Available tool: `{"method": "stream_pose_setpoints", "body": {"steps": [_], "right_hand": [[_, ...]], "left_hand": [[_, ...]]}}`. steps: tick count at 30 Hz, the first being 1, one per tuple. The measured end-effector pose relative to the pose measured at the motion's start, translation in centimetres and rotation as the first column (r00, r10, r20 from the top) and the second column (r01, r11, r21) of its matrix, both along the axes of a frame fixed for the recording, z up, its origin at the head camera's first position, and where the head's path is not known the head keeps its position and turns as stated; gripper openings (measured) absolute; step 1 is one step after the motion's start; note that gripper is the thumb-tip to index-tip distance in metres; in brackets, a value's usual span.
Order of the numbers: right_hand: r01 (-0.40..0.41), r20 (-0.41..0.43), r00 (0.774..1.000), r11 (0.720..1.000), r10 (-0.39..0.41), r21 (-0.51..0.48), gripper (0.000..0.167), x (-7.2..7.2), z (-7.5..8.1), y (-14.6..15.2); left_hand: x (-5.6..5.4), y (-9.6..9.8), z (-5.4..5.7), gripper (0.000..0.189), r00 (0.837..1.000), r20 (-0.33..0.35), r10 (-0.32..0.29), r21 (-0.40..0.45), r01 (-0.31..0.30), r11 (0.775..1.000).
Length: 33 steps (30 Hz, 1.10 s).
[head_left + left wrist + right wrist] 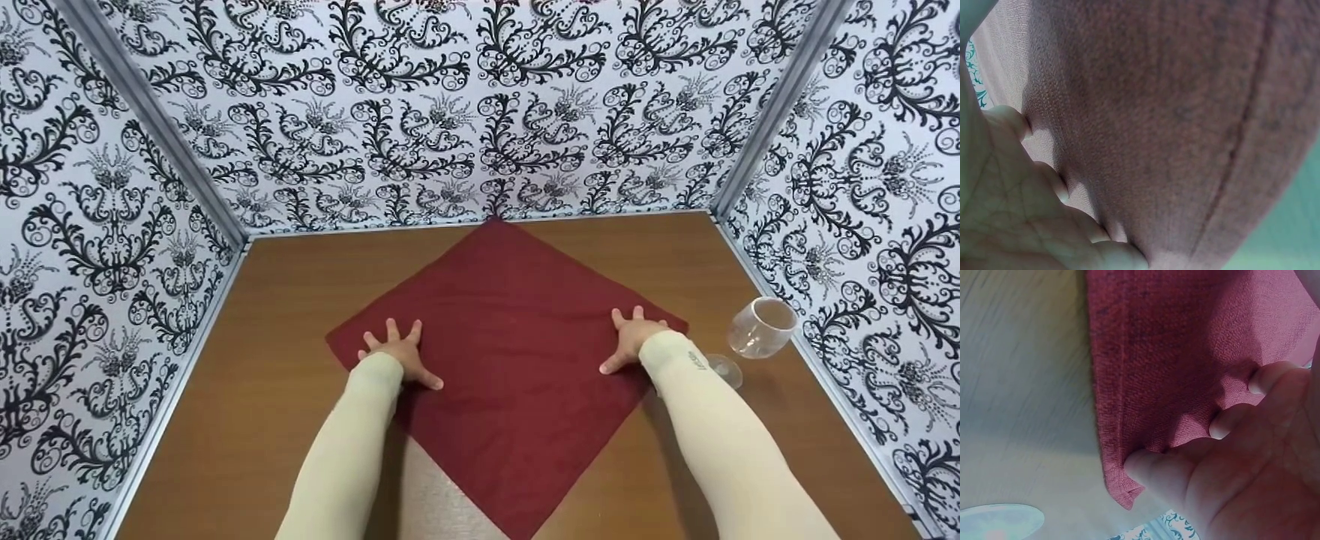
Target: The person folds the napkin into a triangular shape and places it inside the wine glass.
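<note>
A dark red cloth napkin [510,360] lies spread out on the table, one corner toward the back wall and one toward the person. My left hand [397,354] rests on its left side with the fingers spread. On the right side, near that corner, my right hand [634,339] presses with spread fingers. In the left wrist view, the fingertips of the left hand [1027,208] touch the cloth beside a stitched hem. The right wrist view has the right hand [1241,455] with its fingertips on the fabric close to the hemmed edge. Faint creases cross the cloth.
A clear stemmed glass [761,328] stands on the right of the brown wooden table [285,285], its foot beside the right sleeve [712,420]. Patterned black-and-white walls [420,112] enclose the table at the back and on both sides.
</note>
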State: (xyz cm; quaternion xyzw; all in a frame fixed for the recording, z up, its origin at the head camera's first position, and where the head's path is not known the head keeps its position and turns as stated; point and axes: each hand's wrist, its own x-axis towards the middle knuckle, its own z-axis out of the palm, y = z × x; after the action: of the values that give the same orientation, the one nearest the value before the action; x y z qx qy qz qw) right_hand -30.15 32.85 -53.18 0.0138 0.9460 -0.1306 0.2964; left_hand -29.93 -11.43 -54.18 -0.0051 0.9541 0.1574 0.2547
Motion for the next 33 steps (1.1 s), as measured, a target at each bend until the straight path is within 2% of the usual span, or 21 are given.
{"method": "stream_pose_setpoints", "body": {"steps": [9,13,16,18,20,22,24,25,28,31,33], "right_hand": [[-0.016,-0.018,1.0,1.0,0.016,0.011,0.134,-0.3,-0.8,0.6],[-0.016,-0.053,0.998,1.0,0.016,0.001,0.132,0.3,-1.1,0.9],[-0.067,-0.154,0.986,0.998,0.069,0.017,0.124,1.0,-1.2,0.6],[-0.137,-0.267,0.953,0.99,0.143,0.041,0.112,1.6,-1.5,-0.1],[-0.233,-0.369,0.898,0.971,0.239,0.061,0.095,2.3,-1.6,-1.2],[-0.332,-0.43,0.842,0.941,0.327,0.066,0.078,3.2,-1.5,-2.4],[-0.421,-0.442,0.805,0.906,0.395,0.042,0.065,4.3,-1.4,-3.5],[-0.457,-0.434,0.797,0.889,0.419,0.019,0.061,4.9,-1.3,-4.1],[-0.524,-0.4,0.787,0.851,0.471,-0.028,0.055,6.6,-0.9,-5.4],[-0.551,-0.366,0.784,0.834,0.501,-0.038,0.055,8.0,-0.9,-6.1],[-0.545,-0.35,0.791,0.838,0.501,-0.033,0.057,8.7,-1.1,-6.4]], "left_hand": [[-0.6,0.0,-1.2,0.136,1.0,0.018,-0.014,-0.027,0.015,1.0],[-0.5,0.1,-1.2,0.136,1.0,0.01,-0.023,-0.018,0.023,1.0],[-0.4,0.3,-1.4,0.134,0.997,-0.029,-0.07,-0.056,0.069,0.996],[-0.3,0.6,-1.6,0.129,0.986,-0.097,-0.133,-0.078,0.126,0.989],[0.1,1.1,-1.5,0.12,0.957,-0.183,-0.224,-0.073,0.214,0.974],[0.8,1.7,-1.2,0.107,0.909,-0.26,-0.325,-0.047,0.325,0.945],[1.8,2.4,-0.8,0.09,0.857,-0.309,-0.412,-0.002,0.432,0.902],[2.4,2.7,-0.5,0.083,0.832,-0.322,-0.451,0.01,0.48,0.877],[4.2,3.6,-0.4,0.068,0.776,-0.329,-0.538,-0.001,0.569,0.822],[5.7,4.2,-0.8,0.065,0.743,-0.312,-0.592,-0.045,0.611,0.791],[6.4,4.4,-1.3,0.065,0.729,-0.307,-0.612,-0.073,0.623,0.779]]}}
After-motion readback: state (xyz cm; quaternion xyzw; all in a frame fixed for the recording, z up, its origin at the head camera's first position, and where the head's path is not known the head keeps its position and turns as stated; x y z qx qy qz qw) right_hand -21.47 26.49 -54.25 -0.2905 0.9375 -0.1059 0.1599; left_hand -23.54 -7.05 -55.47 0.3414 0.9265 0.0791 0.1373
